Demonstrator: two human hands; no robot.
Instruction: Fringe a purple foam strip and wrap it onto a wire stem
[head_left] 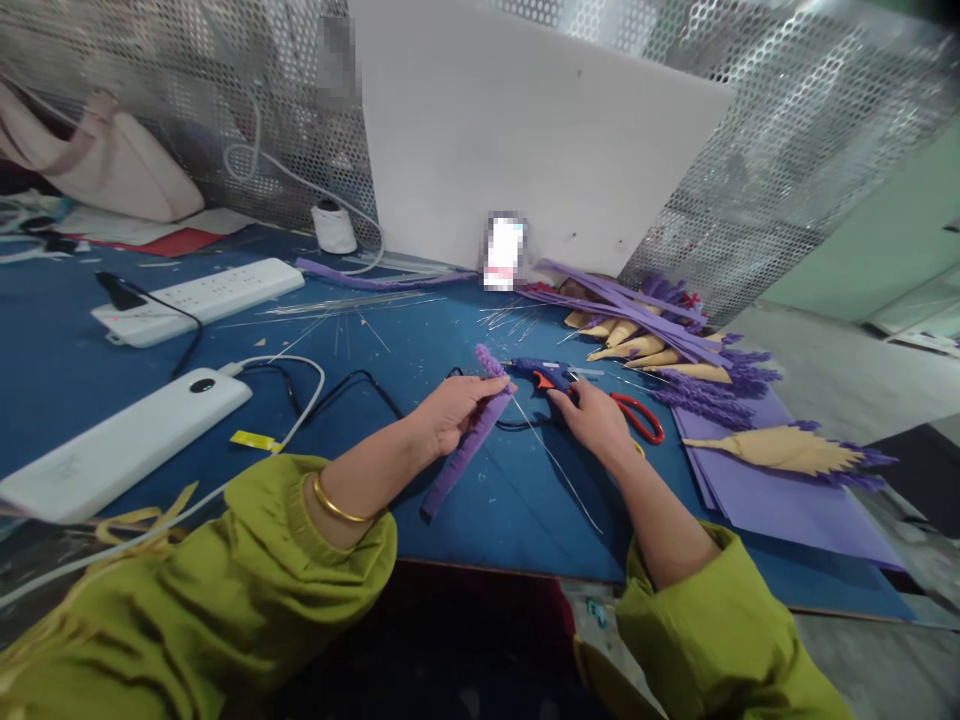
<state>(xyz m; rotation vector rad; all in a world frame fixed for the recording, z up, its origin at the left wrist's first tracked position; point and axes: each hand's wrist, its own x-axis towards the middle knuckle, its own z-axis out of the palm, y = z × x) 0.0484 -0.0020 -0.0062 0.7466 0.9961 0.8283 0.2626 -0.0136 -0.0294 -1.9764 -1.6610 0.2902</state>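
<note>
The strip (469,446) in the left hand (450,412) is purple. The glue gun (529,369) in the right hand (596,420) is blue, its trigger (543,381) orange. Beneath, the bench (502,525) is blue.

1. Left sleeve (277,550), toward seven o'clock in the view: yellow-green cloth, loose and puffy, bunched into deep creases near a gathered cuff.
2. Right sleeve (720,640), toward five o'clock: the same yellow-green, roomy, with a wide cuff and broader, softer folds.
3. Bangle (335,507) on the left forearm, just beside the cuff: gold-coloured, thin, rounded and shiny, plain as far as it shows.
4. Both hands, left (454,405) and right (600,420), are bare, as are the forearms between them and the cuffs.
</note>
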